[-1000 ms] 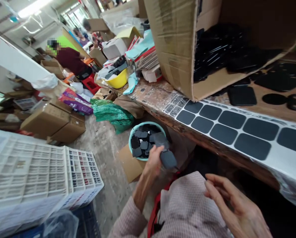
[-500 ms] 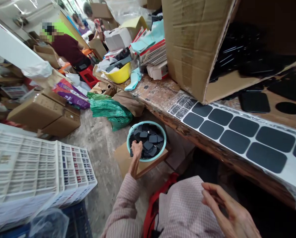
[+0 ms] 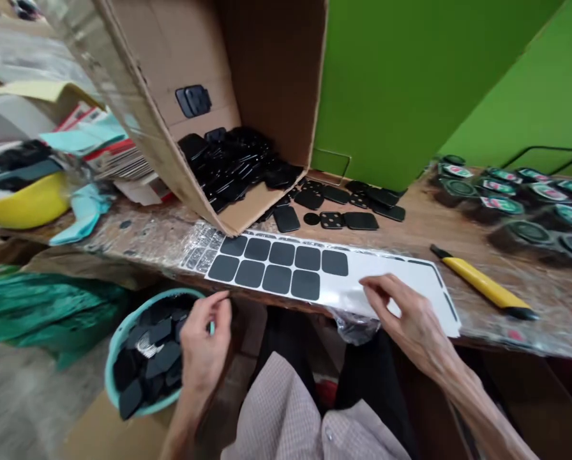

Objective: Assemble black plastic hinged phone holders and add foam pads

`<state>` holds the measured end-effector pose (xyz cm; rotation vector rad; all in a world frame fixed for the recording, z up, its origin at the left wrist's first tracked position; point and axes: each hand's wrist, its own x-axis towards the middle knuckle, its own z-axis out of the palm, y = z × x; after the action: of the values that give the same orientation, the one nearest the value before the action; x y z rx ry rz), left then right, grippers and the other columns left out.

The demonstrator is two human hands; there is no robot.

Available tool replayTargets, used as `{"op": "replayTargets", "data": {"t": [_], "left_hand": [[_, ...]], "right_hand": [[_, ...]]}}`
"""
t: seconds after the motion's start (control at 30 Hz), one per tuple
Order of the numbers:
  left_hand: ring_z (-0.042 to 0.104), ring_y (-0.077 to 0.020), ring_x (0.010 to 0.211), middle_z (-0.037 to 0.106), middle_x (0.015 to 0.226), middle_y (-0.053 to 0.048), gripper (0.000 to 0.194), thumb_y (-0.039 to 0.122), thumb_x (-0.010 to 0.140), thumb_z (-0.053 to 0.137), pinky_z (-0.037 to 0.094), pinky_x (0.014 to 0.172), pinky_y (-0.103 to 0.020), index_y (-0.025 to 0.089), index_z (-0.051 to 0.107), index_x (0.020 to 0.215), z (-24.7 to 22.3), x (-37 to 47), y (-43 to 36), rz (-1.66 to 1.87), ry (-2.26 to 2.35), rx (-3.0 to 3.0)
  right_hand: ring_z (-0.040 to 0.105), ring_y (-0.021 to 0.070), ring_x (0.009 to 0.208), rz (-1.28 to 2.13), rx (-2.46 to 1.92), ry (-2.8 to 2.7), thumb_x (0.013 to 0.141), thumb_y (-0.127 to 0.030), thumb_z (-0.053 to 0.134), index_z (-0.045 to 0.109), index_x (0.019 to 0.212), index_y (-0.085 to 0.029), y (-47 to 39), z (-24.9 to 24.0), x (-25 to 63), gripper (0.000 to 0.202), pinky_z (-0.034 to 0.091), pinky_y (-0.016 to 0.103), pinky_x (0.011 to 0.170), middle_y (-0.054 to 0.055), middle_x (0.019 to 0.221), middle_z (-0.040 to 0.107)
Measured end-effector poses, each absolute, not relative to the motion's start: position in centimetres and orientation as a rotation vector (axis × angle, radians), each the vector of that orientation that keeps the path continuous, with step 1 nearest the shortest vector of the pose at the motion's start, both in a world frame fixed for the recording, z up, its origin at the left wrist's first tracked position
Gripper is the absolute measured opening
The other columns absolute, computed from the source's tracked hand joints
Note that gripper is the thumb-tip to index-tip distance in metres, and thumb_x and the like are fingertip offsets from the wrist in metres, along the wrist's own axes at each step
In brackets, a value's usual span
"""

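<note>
A white sheet (image 3: 350,285) with several dark rounded-square pads in two rows lies along the bench's front edge. My right hand (image 3: 403,310) hovers over the bare right part of the sheet, thumb and forefinger pinched; anything between them is too small to make out. Beside the basket's right rim is my left hand (image 3: 205,338), with thumb and fingertips close together and whatever they hold hidden. The light-blue basket (image 3: 111,358), below the bench at the left, contains black pads (image 3: 159,361). Loose black plates (image 3: 361,221) are scattered behind the sheet.
An open cardboard box (image 3: 276,70) with glossy black pieces stands behind the sheet. A yellow cutter (image 3: 487,281) lies at the right, before several dark round items with labels (image 3: 501,204). Green board (image 3: 386,83) rises behind. A yellow bowl (image 3: 27,201) sits far left.
The view has swung right toward the bench. My left hand has come out of the basket and up toward the bench edge. My right hand has moved over the white sheet.
</note>
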<state>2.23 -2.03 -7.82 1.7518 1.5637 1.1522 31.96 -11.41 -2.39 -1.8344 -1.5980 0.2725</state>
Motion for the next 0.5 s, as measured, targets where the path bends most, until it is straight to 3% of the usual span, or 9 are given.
{"op": "replayTargets", "data": {"t": [0.1, 0.27, 0.43, 0.5], "left_hand": [[0.062, -0.0187, 0.094, 0.067, 0.1, -0.006, 0.022, 0.026, 0.091, 0.052, 0.05, 0.088, -0.035, 0.019, 0.065, 0.108, -5.3, 9.5, -0.9, 1.041, 1.106, 2.217], [0.048, -0.0311, 0.121, 0.059, 0.129, -0.015, 0.036, 0.028, 0.092, 0.052, 0.039, 0.105, -0.051, 0.011, 0.059, 0.124, -5.7, 15.3, 1.7, 0.722, 0.976, 2.669], [0.046, -0.0295, 0.125, 0.06, 0.13, -0.011, 0.036, 0.033, 0.093, 0.051, 0.036, 0.108, -0.049, 0.016, 0.06, 0.124, -6.0, 15.4, 1.5, 0.624, 1.077, 2.668], [0.046, -0.0287, 0.126, 0.061, 0.129, -0.008, 0.037, 0.035, 0.091, 0.055, 0.038, 0.107, -0.046, 0.018, 0.061, 0.123, -5.4, 15.3, 0.8, 0.549, 1.105, 2.653]], "right_hand": [[0.059, 0.02, 0.081, 0.222, -1.783, -1.788, 0.094, -0.023, 0.045, 0.063, 0.104, -0.016, -7.4, -3.6, 33.9, 0.022, 0.051, 0.034, 0.073, 0.009, 0.093, 0.059], [0.057, 0.0233, 0.093, 0.202, -1.732, -1.995, 0.089, -0.017, 0.049, 0.065, 0.107, -0.016, -2.6, -5.1, 34.4, 0.024, 0.049, 0.036, 0.083, 0.01, 0.096, 0.059], [0.061, 0.0241, 0.089, 0.285, -1.668, -2.104, 0.087, -0.019, 0.048, 0.066, 0.1, -0.018, -1.4, -5.1, 35.8, 0.022, 0.051, 0.038, 0.081, 0.011, 0.099, 0.062], [0.063, 0.0247, 0.079, 0.335, -1.649, -2.111, 0.086, -0.02, 0.046, 0.065, 0.1, -0.017, -1.3, -5.5, 36.5, 0.024, 0.052, 0.041, 0.075, 0.013, 0.097, 0.063]]}}
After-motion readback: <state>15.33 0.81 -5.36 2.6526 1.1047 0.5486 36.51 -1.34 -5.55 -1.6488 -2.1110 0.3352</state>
